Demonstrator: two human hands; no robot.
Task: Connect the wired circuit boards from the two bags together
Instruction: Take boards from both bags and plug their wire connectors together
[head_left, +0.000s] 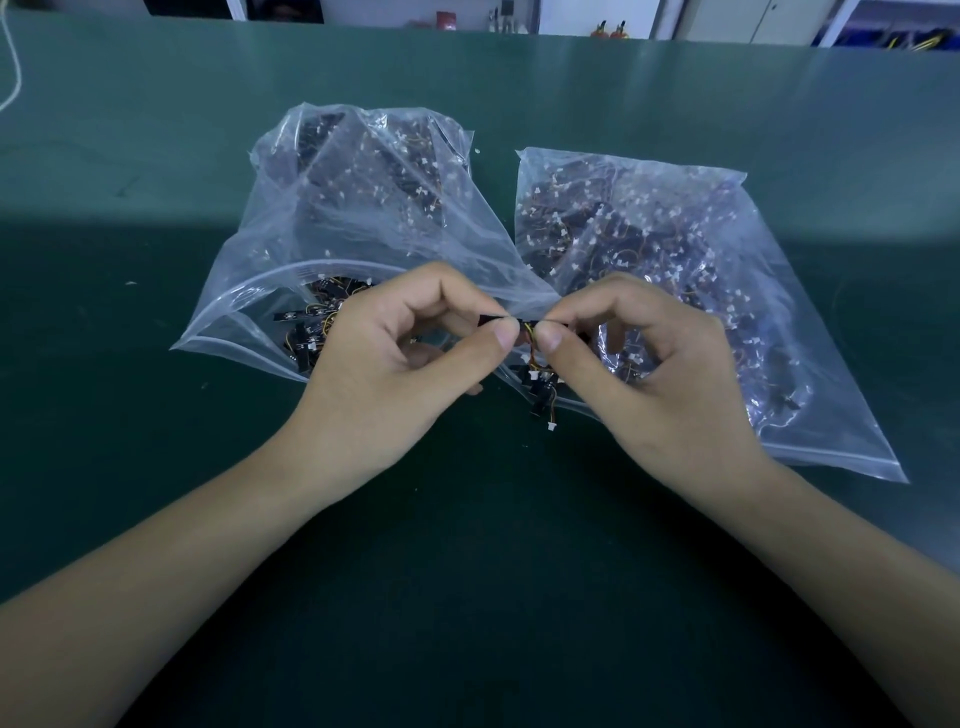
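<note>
Thumbs and forefingers meet: our left hand (395, 358) pinches one small black board (492, 319), our right hand (654, 374) the other board (571, 332), short wires (527, 332) bridging between them. Behind each grip lies a clear bag (363, 208) and its neighbouring bag (675, 260) of boards; loose boards (540, 395) lie just below our thumbs.

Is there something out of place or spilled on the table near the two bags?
Yes, slightly. A few wired boards lie at the open mouth of the right bag, and one white connector rests on the green table outside it. The left bag keeps its boards inside. Nothing looks damaged.
</note>
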